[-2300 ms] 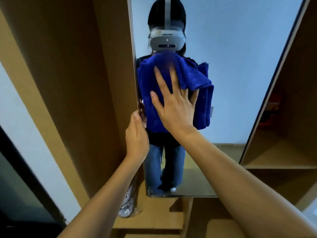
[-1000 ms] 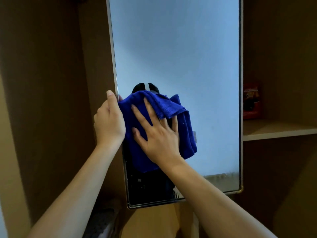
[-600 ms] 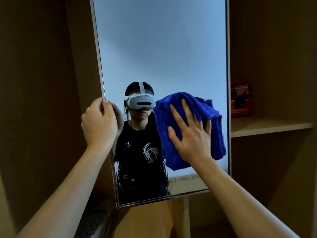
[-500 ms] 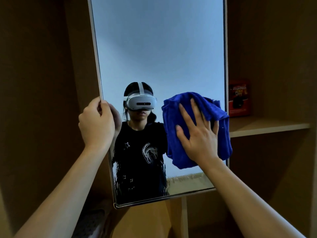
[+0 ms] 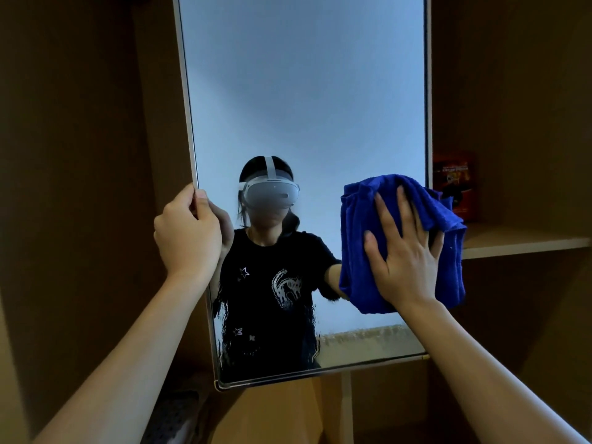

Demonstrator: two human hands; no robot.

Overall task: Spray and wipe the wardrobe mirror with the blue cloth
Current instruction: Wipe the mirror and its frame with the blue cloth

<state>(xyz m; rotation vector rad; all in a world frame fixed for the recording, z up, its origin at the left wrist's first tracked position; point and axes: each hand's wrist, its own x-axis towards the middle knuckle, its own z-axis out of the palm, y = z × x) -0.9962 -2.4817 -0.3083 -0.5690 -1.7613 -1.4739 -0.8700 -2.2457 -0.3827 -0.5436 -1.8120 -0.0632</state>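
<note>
The left hand has its grip curled round the left edge of the wardrobe mirror, thumb on the frame. The right hand, grip released with fingers spread flat, presses the bunched blue cloth against the glass by the mirror's right edge, the cloth lapping past the frame. The glass near the bottom edge looks streaked, and a red box stands on the wooden shelf to the right.

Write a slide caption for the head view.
Right hand presses the blue cloth against the mirror while left hand grips its edge.
</note>
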